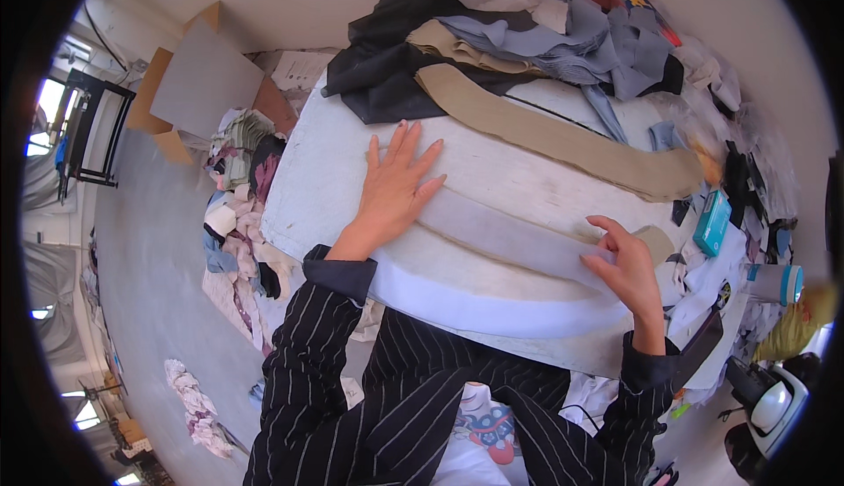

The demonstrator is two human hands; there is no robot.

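Observation:
My left hand (pixel 396 189) lies flat with its fingers spread on the white table, at the left end of a sheer white strip (pixel 519 238). A beige fabric edge shows along and beyond that strip, apparently lying beneath it. At the strip's right end is my right hand (pixel 629 275), fingers loosely bent and thumb apart from them, the thumb touching or just above the strip. A brighter white curved strip (pixel 483 308) runs along the table's near edge, below both hands. Farther back lies a stack of long curved beige fabric strips (pixel 563 139).
Black fabric (pixel 378 68) and crumpled grey-blue fabric (pixel 545 42) are heaped at the back. To the right are a teal box (pixel 712 222), a white container with a blue lid (pixel 775 284) and an iron (pixel 778 407). Scraps (pixel 242 231) pile beside the table's left edge.

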